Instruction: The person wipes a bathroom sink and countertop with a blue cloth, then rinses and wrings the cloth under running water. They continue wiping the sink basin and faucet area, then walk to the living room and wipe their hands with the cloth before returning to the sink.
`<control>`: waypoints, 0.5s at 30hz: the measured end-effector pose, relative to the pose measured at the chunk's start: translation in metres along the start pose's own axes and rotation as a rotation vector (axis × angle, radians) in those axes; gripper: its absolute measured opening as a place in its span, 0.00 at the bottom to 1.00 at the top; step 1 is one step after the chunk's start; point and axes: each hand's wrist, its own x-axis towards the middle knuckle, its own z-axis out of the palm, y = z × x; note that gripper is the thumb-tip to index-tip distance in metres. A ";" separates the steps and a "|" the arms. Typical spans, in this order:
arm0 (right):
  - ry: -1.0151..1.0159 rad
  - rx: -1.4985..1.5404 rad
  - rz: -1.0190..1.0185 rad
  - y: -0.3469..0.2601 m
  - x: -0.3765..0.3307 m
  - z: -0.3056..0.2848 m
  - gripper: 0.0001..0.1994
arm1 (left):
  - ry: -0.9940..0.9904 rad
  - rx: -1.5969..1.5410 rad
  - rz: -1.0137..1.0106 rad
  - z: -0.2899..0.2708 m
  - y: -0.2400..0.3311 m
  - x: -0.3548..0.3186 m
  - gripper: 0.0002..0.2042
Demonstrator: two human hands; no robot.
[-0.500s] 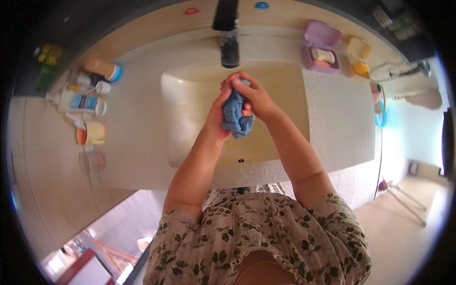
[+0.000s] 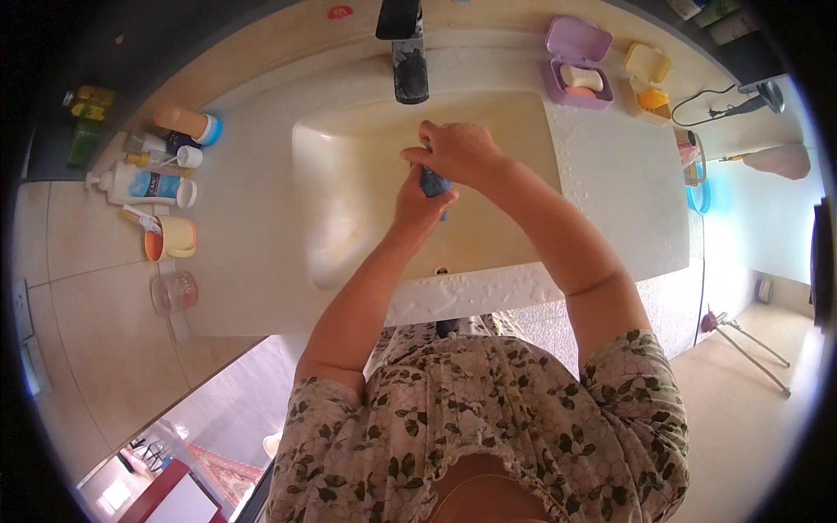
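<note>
The blue cloth (image 2: 433,183) was bunched between both hands above the basin (image 2: 336,192), roughly midway between its left and right rims and nearer the far edge of the counter (image 2: 623,209) than the near one. The left hand (image 2: 420,205) was closed around its lower part, with a scrap of fabric poking out beneath; the right hand (image 2: 459,150) was clamped over the upper end, its knuckles upward — how far those fingers wrapped underneath could not be told. The faucet (image 2: 410,70) stood just beyond the hands at the far edge, and no stream showed below its spout. Drops of water lay along the near edge of the counter and beside the basin's right rim.

Judging by the two opposed grips and the tight bundle, the step in hand was a squeeze or wring of the cloth. A further turn would call for both grips to stay firm and twist against each other — over the basin, so that any drips fell inside it.

At the counter's far right corner sat an open purple soap box (image 2: 578,37) and a yellow soap box (image 2: 647,63); along the left edge stood a mug (image 2: 180,237) and a white bottle (image 2: 144,185).
</note>
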 end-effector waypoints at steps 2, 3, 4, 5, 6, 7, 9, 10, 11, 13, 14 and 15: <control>0.101 0.218 -0.147 0.005 -0.011 -0.010 0.17 | -0.070 -0.113 -0.123 -0.008 0.012 0.001 0.13; 0.236 0.352 -0.312 0.010 -0.020 -0.014 0.17 | -0.149 -0.252 -0.211 -0.019 0.021 0.002 0.12; 0.366 0.495 -0.476 0.014 -0.026 -0.015 0.18 | -0.224 -0.388 -0.307 -0.027 0.032 0.001 0.12; 0.417 0.264 -0.561 0.018 -0.029 -0.015 0.19 | -0.269 -0.433 -0.344 -0.031 0.044 0.001 0.10; 0.465 0.030 -0.634 0.022 -0.033 -0.014 0.20 | -0.323 -0.411 -0.382 -0.034 0.052 0.000 0.10; 0.508 -0.207 -0.700 0.023 -0.035 -0.014 0.22 | -0.378 -0.389 -0.421 -0.038 0.057 -0.001 0.10; 0.418 -0.189 -0.816 0.018 -0.031 -0.021 0.23 | -0.531 -0.289 -0.478 -0.038 0.073 -0.006 0.11; 0.368 -0.180 -0.869 0.017 -0.029 -0.024 0.24 | -0.583 -0.214 -0.456 -0.037 0.075 -0.006 0.11; 0.289 -0.230 -0.836 0.018 -0.029 -0.026 0.22 | -0.634 -0.140 -0.433 -0.038 0.075 -0.003 0.12; 0.133 -0.320 -0.775 0.019 -0.026 -0.026 0.19 | -0.647 0.049 -0.415 -0.038 0.083 -0.001 0.11; 0.101 -0.354 -0.678 0.018 -0.024 -0.021 0.17 | -0.560 0.238 -0.292 -0.036 0.079 -0.001 0.11; 0.069 -0.392 -0.581 0.015 -0.021 -0.013 0.16 | -0.468 0.422 -0.163 -0.032 0.074 -0.001 0.11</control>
